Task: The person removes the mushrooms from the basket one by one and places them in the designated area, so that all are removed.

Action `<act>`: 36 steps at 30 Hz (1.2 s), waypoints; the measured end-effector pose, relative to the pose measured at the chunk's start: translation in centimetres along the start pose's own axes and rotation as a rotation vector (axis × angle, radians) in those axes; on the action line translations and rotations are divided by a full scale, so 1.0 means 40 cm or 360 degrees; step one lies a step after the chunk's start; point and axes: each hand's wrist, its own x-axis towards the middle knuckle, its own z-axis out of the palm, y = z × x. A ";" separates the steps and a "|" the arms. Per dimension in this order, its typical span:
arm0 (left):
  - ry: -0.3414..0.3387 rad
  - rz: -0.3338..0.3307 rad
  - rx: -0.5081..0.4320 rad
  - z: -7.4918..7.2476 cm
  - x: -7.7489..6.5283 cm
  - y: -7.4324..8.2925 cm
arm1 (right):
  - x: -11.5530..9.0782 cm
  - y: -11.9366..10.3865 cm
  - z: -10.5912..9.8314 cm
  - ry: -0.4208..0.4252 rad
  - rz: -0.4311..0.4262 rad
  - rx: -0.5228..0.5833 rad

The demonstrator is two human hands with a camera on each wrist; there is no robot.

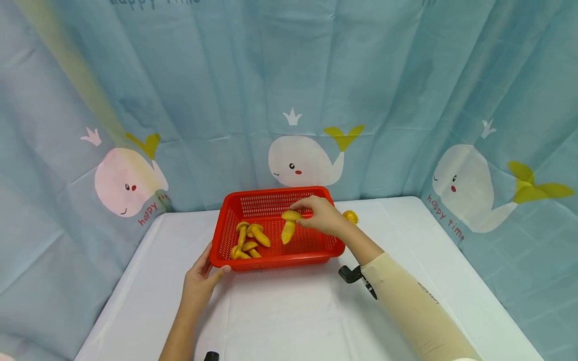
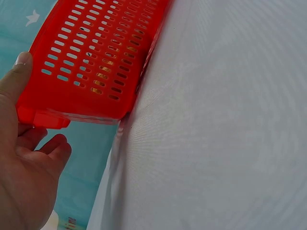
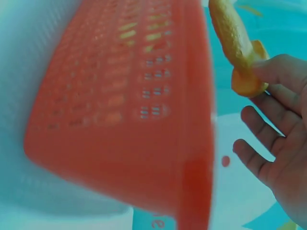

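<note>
As L hand (image 1: 198, 281) grips basket (image 1: 280, 261) corner, R hand (image 1: 322, 219) pinching mushroom (image 1: 288, 232) cap, gap to near rim

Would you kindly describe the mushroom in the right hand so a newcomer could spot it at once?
On the white table stands a red basket. Over its middle-right, the right hand pinches a yellow mushroom by the cap end, stem downward in the head view. It alone is held: other mushrooms lie in the basket's left part, and another mushroom shows outside to the right.
</note>
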 end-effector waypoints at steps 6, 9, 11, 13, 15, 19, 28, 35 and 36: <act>0.0003 -0.0005 0.0011 0.003 0.000 0.002 | -0.023 0.009 -0.046 0.0018 -0.0035 0.0034; -0.0006 -0.0014 0.0010 0.002 -0.001 0.004 | -0.034 0.016 -0.064 0.0020 0.0022 0.0056; -0.0007 -0.0010 0.0024 0.002 0.000 0.003 | -0.040 0.024 -0.074 0.0025 0.0046 0.0047; -0.0008 -0.0019 0.0029 0.001 -0.001 0.003 | -0.045 0.033 -0.082 0.0027 0.0066 0.0039; -0.0003 -0.0020 0.0040 0.001 -0.001 0.001 | -0.050 0.040 -0.091 0.0032 0.0062 0.0015; 0.0004 -0.0016 0.0033 0.001 0.000 -0.002 | -0.061 0.049 -0.111 0.0051 0.0050 0.0033; -0.0008 -0.0010 0.0013 0.002 0.005 -0.007 | -0.098 0.097 -0.142 0.0151 0.0059 0.0004; -0.0004 -0.0004 0.0005 -0.001 0.004 -0.001 | -0.118 0.136 -0.165 0.0161 0.0129 0.0014; -0.0004 -0.0006 0.0006 -0.002 0.004 -0.001 | -0.121 0.140 -0.169 0.0161 0.0137 0.0021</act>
